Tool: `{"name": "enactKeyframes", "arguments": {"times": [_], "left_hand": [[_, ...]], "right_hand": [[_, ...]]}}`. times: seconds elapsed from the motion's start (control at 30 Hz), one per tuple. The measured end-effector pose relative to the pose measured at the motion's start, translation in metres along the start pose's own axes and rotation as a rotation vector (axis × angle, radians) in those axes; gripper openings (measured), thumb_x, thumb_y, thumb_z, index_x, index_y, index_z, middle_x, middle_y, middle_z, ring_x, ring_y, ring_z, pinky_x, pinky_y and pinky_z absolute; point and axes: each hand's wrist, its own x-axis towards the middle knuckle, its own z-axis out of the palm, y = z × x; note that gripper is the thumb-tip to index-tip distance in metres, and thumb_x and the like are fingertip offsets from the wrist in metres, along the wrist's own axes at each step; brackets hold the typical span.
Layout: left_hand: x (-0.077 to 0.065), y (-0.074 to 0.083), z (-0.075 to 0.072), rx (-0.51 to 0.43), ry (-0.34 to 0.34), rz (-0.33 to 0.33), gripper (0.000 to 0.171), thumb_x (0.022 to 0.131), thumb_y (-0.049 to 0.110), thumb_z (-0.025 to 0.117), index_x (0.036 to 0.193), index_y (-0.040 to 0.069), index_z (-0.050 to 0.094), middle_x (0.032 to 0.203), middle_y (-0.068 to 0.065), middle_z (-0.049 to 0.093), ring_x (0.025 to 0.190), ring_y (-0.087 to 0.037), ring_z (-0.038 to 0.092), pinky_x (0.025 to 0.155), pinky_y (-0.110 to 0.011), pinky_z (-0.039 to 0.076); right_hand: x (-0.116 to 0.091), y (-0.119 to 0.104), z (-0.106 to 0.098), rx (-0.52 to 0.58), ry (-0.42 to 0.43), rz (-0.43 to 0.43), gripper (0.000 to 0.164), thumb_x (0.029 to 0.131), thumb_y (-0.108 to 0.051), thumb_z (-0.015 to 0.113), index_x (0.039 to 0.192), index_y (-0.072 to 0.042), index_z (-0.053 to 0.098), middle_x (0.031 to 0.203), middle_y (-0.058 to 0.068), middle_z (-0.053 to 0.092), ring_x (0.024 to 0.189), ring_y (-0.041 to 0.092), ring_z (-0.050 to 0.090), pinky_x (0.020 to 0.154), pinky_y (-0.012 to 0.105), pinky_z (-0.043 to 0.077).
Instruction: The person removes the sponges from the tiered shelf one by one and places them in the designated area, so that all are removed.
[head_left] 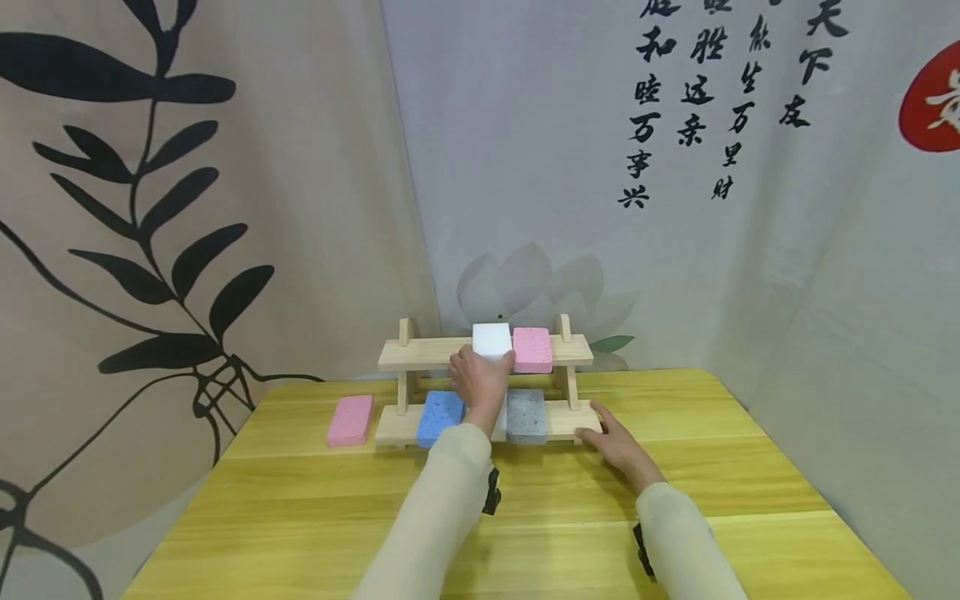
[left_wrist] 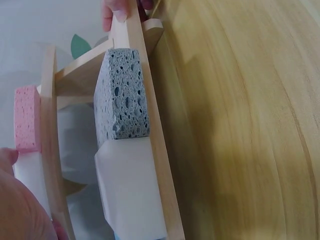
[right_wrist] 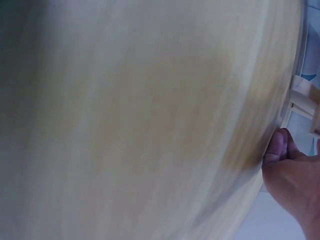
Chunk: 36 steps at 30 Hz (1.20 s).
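My left hand [head_left: 482, 385] pinches a white sponge [head_left: 492, 337] on the upper board of a two-tier wooden rack [head_left: 431, 353]. A pink sponge [head_left: 532, 350] stands directly to its right. My right hand [head_left: 618, 442] grips the right end of the lower board, also visible at the top of the left wrist view. On that lower board are a blue sponge [head_left: 440, 417], a second white sponge [left_wrist: 131, 185] largely hidden by my left hand in the head view, and a grey speckled sponge [head_left: 527, 417] beside it.
Left of the rack, another pink sponge [head_left: 350, 420] lies on the wooden table [head_left: 570, 533]. Close behind the rack hangs a curtain [head_left: 510, 167] with printed writing and leaves.
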Motion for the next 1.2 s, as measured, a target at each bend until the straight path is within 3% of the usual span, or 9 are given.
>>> {"name": "enactKeyframes", "arguments": {"times": [0.17,0.37,0.57,0.73,0.9,1.07,1.2], "left_hand": [[0.002,-0.004,0.0,-0.003,0.001,-0.004,0.068,0.075,0.047,0.08,0.117,-0.002,0.057,0.11,-0.017,0.056,0.105,-0.033,0.051,0.092,-0.048,0.042],[0.005,-0.01,-0.005,-0.038,0.048,0.049,0.068,0.074,0.047,0.079,0.118,-0.001,0.057,0.11,-0.016,0.057,0.104,-0.032,0.052,0.089,-0.048,0.044],[0.019,-0.016,-0.027,-0.083,0.088,0.102,0.072,0.074,0.047,0.081,0.123,0.0,0.056,0.116,-0.018,0.057,0.108,-0.035,0.052,0.091,-0.048,0.043],[0.042,-0.027,-0.061,-0.103,0.087,0.103,0.077,0.075,0.048,0.08,0.128,0.0,0.052,0.117,-0.017,0.055,0.108,-0.034,0.05,0.093,-0.047,0.04],[0.07,-0.051,-0.106,-0.111,0.124,0.106,0.08,0.076,0.047,0.079,0.133,0.0,0.049,0.119,-0.018,0.054,0.11,-0.034,0.047,0.096,-0.048,0.038],[0.097,-0.093,-0.157,-0.102,0.132,0.063,0.082,0.081,0.048,0.076,0.14,0.001,0.044,0.125,-0.02,0.049,0.115,-0.036,0.044,0.094,-0.052,0.039],[0.11,-0.134,-0.189,-0.041,0.147,0.035,0.081,0.085,0.048,0.072,0.141,-0.002,0.042,0.129,-0.024,0.047,0.119,-0.04,0.043,0.098,-0.055,0.037]], "right_hand": [[0.002,0.002,0.002,-0.003,-0.003,-0.003,0.082,0.099,-0.043,0.058,0.16,-0.013,0.012,0.157,0.032,0.016,0.143,0.051,0.018,0.112,0.063,0.021],[0.001,0.004,0.002,-0.006,-0.002,-0.008,0.084,0.098,-0.044,0.058,0.16,-0.012,0.012,0.158,0.031,0.015,0.143,0.051,0.016,0.112,0.064,0.02],[0.001,0.009,-0.002,-0.008,-0.008,0.004,0.084,0.097,-0.046,0.058,0.16,-0.015,0.011,0.158,0.03,0.015,0.143,0.05,0.017,0.113,0.063,0.019],[-0.001,0.006,-0.002,-0.028,-0.013,0.01,0.083,0.099,-0.045,0.056,0.16,-0.013,0.01,0.158,0.031,0.014,0.144,0.05,0.015,0.113,0.062,0.018],[0.001,0.004,-0.001,-0.027,-0.004,0.023,0.083,0.098,-0.045,0.057,0.16,-0.013,0.01,0.157,0.033,0.018,0.143,0.05,0.018,0.113,0.062,0.02],[0.0,0.0,0.0,-0.027,-0.01,0.022,0.083,0.099,-0.044,0.057,0.16,-0.013,0.01,0.157,0.033,0.016,0.143,0.051,0.017,0.113,0.063,0.019],[0.001,-0.001,0.0,-0.027,-0.026,0.02,0.083,0.099,-0.044,0.057,0.16,-0.014,0.009,0.158,0.032,0.013,0.143,0.051,0.014,0.113,0.064,0.016]]}}
